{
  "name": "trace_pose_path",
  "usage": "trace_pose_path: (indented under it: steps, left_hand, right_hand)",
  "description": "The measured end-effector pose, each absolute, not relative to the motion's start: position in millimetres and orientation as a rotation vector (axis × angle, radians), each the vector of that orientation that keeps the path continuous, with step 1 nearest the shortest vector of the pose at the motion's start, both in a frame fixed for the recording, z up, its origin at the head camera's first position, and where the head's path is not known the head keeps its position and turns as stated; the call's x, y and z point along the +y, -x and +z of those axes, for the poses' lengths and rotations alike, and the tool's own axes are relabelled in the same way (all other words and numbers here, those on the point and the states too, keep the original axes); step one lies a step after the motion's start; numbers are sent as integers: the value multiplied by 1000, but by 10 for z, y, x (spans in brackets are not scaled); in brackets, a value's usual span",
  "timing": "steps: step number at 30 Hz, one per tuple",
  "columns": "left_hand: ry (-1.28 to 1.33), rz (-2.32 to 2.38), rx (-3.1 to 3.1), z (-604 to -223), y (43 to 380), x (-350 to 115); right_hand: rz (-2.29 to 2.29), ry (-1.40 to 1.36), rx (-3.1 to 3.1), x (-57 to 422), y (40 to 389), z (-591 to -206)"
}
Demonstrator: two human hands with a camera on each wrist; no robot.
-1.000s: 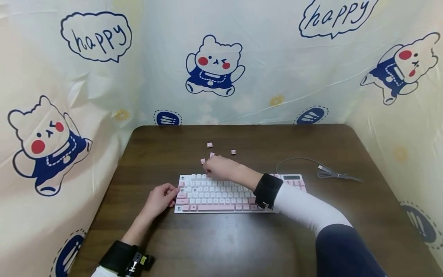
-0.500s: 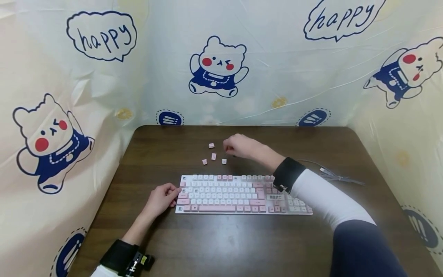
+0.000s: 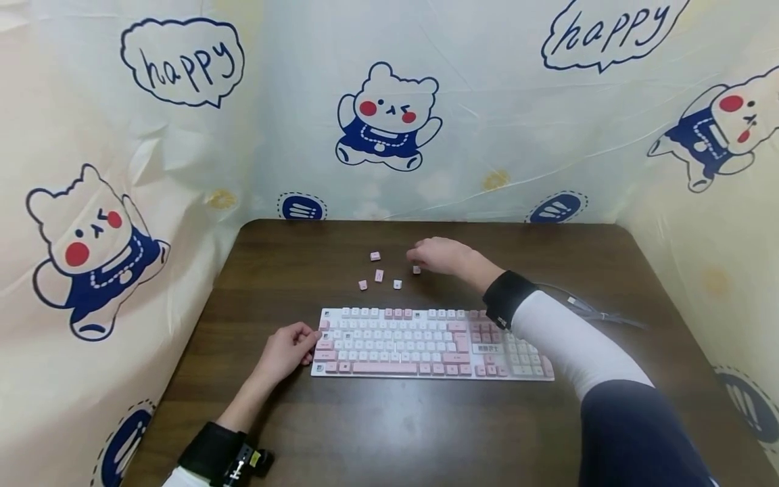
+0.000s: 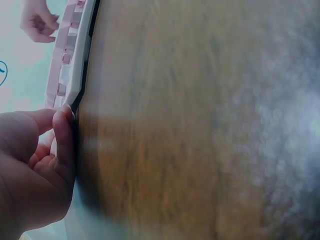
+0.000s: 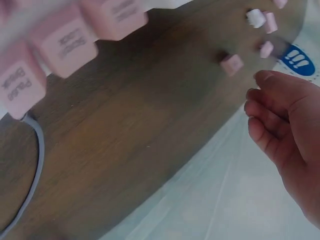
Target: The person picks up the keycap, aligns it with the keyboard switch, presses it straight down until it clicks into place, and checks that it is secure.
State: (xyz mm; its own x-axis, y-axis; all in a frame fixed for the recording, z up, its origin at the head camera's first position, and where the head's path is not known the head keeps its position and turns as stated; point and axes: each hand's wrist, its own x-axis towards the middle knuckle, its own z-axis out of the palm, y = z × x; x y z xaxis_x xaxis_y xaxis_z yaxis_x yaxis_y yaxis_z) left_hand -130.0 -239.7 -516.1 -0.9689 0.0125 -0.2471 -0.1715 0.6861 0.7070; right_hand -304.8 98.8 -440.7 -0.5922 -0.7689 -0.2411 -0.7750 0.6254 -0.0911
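Observation:
In the head view, a white and pink keyboard point(image 3: 395, 368) lies across the table. My left hand point(image 3: 286, 352) pinches its left edge between thumb and fingers; the left wrist view shows that grip at the keyboard corner point(image 4: 75, 75). Beyond the keyboard, my right hand point(image 3: 441, 256) hovers over the back of the table with loosely bent fingers. Right by its fingertips lies a pink keycap point(image 5: 232, 65). Nothing shows between the right fingers point(image 5: 265, 130). Farther left are a white keycap point(image 3: 397, 285) and pink keycaps point(image 3: 379, 276), loose on the wood.
A grey cable point(image 3: 587, 310) runs from the keyboard's back and lies bundled at the right. Behind the table point(image 3: 304, 264) hangs a cloth point(image 3: 475, 88) printed with bears.
My right hand has gone from over the keyboard's upper left keys to the back right of the loose keycaps, uncovering the white one. The left hand keeps its place at the keyboard's edge.

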Motion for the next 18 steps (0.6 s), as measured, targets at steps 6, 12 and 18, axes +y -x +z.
trace_pose_path:
  steps: [6, 12, 18]
  left_hand:
    - [142, 1163, 2631, -5182, 1272, -2392]
    - [163, 1162, 2622, -5177, 1271, -2398]
    - [160, 1160, 2622, -5165, 1294, -2410]
  right_hand:
    - [136, 1240, 2539, 996, 3092, -4582]
    - [168, 1299, 2535, 978, 3129, -4651]
    - [84, 1288, 2518, 971, 3185, -4703]
